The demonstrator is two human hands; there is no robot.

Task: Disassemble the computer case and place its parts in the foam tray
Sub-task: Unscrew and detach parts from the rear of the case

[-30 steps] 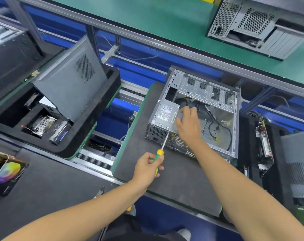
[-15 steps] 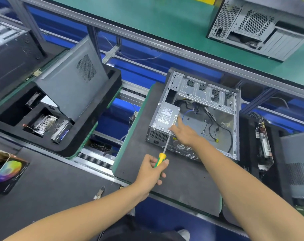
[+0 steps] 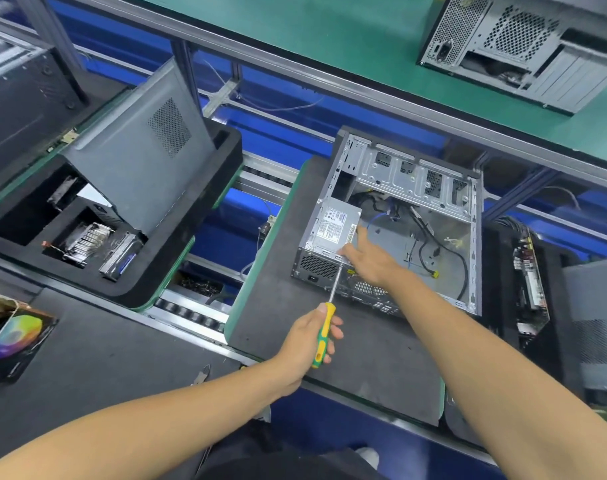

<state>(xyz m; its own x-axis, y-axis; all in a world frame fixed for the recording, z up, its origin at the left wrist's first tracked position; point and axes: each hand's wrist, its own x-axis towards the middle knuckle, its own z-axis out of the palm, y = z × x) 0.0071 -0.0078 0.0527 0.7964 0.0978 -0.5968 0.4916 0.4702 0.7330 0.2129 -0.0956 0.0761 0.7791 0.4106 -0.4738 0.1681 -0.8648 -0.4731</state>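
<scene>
- Head view: the left hand (image 3: 307,341) is curled round the yellow-and-green handle of a screwdriver (image 3: 324,332); its metal shaft runs up and away from the hand, with the tip at the rear face of the computer case (image 3: 413,188).
- The right hand (image 3: 371,258), just beyond the screwdriver tip, lies with fingers stretched out on the power supply (image 3: 333,226) at the case's near-left corner, holding nothing.
- The case lies open on its side on a dark mat (image 3: 364,348), ahead of both hands, with loose cables (image 3: 447,254) to the right of the right hand.
- The foam tray (image 3: 177,258) sits well to the left of the left hand, with a grey side panel (image 3: 139,161) leaning in it and a heatsink (image 3: 83,240) in a pocket.
</scene>
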